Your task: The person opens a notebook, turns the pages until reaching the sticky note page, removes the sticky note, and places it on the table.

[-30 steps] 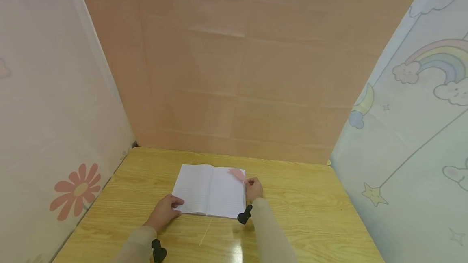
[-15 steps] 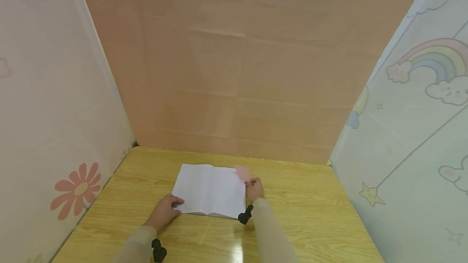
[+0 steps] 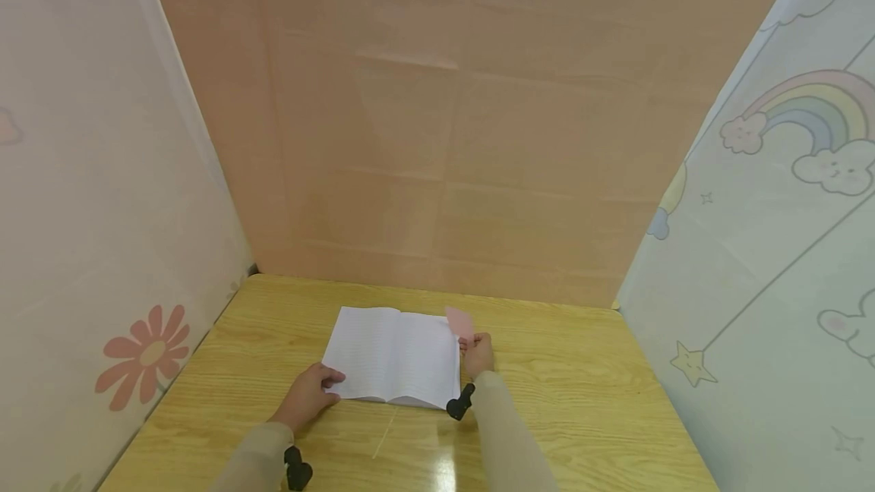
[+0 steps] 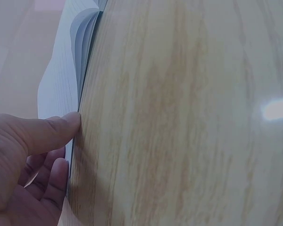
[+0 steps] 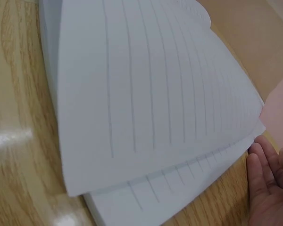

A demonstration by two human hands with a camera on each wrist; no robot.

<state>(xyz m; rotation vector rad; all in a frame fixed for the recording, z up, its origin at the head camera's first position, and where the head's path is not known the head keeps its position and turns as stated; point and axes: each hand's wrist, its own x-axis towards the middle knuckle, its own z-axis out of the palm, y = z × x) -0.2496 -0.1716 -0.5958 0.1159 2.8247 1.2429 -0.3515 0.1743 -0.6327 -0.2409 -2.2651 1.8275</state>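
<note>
An open notebook (image 3: 393, 355) with lined white pages lies on the wooden table. My left hand (image 3: 309, 397) grips its lower left corner, and the left wrist view has the thumb (image 4: 61, 126) over the edge with the other fingers curled below. At the right edge of the right page, my right hand (image 3: 478, 355) pinches a small pink piece of paper (image 3: 460, 323), which sticks up past the upper right corner. In the right wrist view, the top page (image 5: 155, 94) stands away from the page beneath it, close to my right fingers (image 5: 262, 169).
The wooden table (image 3: 581, 386) stretches out around the notebook. Behind it hangs a peach-coloured cloth (image 3: 437, 135). Pale printed sheets stand on both sides, one with a flower (image 3: 146, 355), the other with a rainbow (image 3: 813, 108). A light glare shows near the table's front.
The pink paper has swung up and right, from lying over the page's upper right corner to standing past it. The right page has lifted slightly along its lower edge. My left hand has stayed put.
</note>
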